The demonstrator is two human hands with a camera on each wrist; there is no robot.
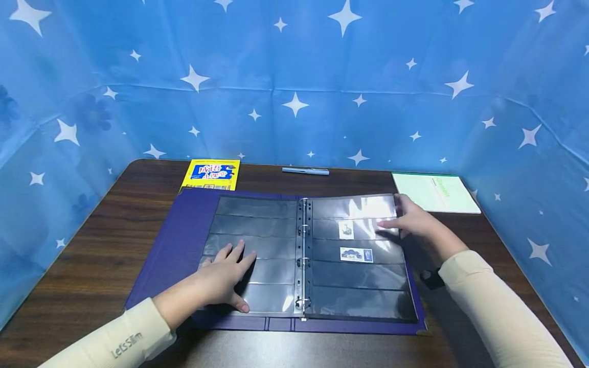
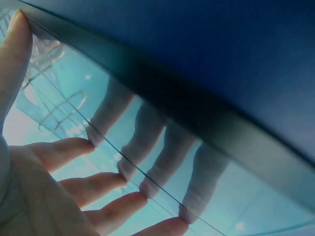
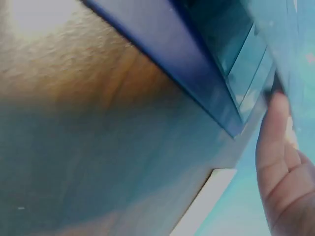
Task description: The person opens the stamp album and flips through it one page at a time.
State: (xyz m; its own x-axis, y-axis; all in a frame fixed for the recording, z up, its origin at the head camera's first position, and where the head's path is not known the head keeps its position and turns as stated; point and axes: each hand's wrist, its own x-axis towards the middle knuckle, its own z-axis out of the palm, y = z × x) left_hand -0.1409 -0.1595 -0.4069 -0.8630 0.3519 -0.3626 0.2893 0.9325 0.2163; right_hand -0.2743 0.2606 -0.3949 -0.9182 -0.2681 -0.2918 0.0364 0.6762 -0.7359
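A purple ring binder (image 1: 161, 250), a stamp album, lies spread on the table with dark pocket pages on both sides of its metal rings (image 1: 303, 261). My left hand (image 1: 225, 278) rests on the left page (image 1: 271, 271) with its fingers spread; the glossy pockets mirror them in the left wrist view. At the upper right edge, my right hand (image 1: 411, 222) pinches the right page (image 1: 359, 301), thumb on top. In the right wrist view this page stands raised from the cover beneath. Two stamps sit in the right page's pockets: a small pale one (image 1: 346, 230) and a wider blue one (image 1: 356, 255).
A yellow booklet (image 1: 213, 174) lies behind the binder at the left, partly covered by it. A blue pen (image 1: 306, 171) lies at the back. A pale green booklet (image 1: 434, 193) is at the back right. A blue star-patterned curtain (image 1: 294, 76) encloses the table (image 1: 83, 245).
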